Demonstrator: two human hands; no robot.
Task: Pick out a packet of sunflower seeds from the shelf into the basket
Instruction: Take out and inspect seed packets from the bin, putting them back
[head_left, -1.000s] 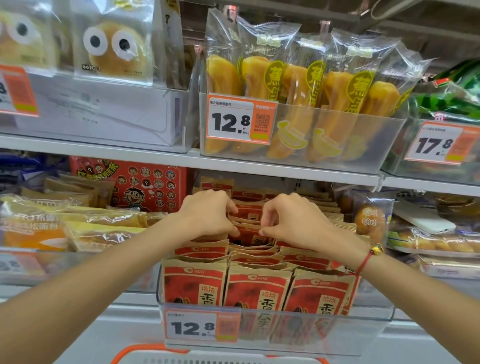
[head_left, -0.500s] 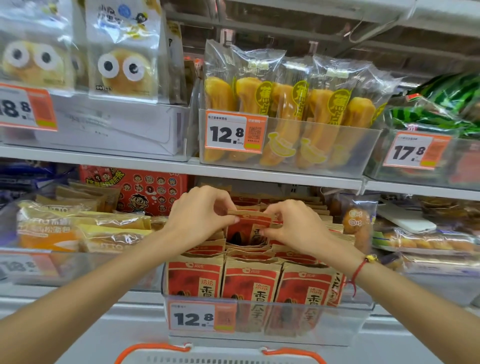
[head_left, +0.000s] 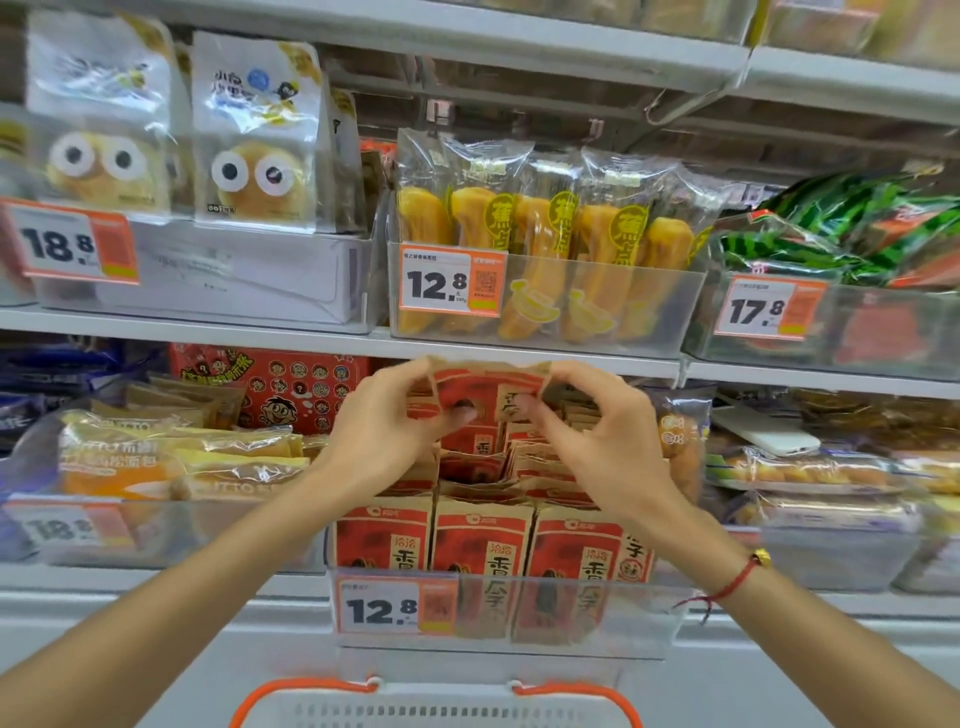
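A red and brown packet of sunflower seeds is held up above its bin, just under the upper shelf edge. My left hand pinches its left top corner and my right hand pinches its right top corner. Below, a clear plastic bin holds several more of the same packets, with a 12.8 price tag on its front. The white basket with orange handles shows at the bottom edge, directly under the bin.
The shelf above carries banana-shaped cakes, googly-eyed buns and watermelon-print packs. Bread packs lie left of the seed bin, a red cartoon box stands behind, and pastry packs lie to the right.
Both hands have lifted one packet up and out of the stack, from among the rear packets to just below the upper shelf. The view has tilted upward.
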